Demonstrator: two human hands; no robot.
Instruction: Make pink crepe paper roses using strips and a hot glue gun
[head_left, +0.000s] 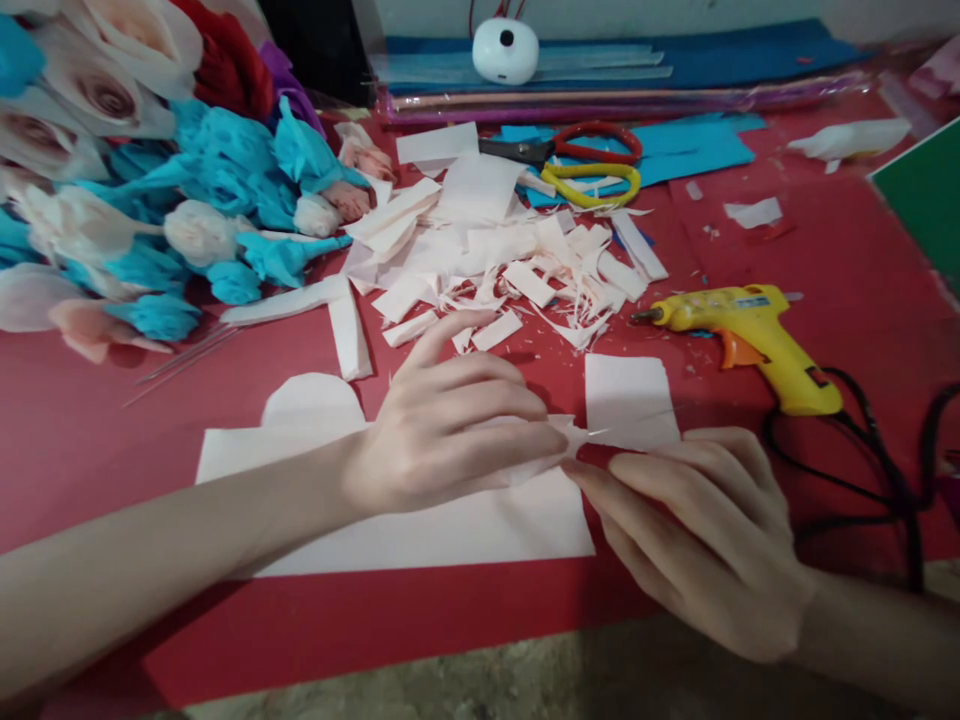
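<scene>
My left hand (465, 420) lies over a white paper piece (517, 465), fingers curled on it, with the index finger raised. A thin pale wire (600, 432) sticks out of the paper's gathered end toward the right. My right hand (705, 530) pinches at that same end with thumb and fingertips; the exact grip is partly hidden. Beneath both lies a large white paper sheet (420, 540). A rounded white paper piece (311, 398) rests behind its left part, and a white paper rectangle (630, 385) lies just beyond my right hand.
Paper scraps (517, 250) are heaped behind my hands, with scissors (592, 165) at their far edge. A yellow glue gun (735, 320) with a black cord lies right. Paper flowers (225, 150) crowd the left of the red table (337, 640). A white device (505, 50) stands behind.
</scene>
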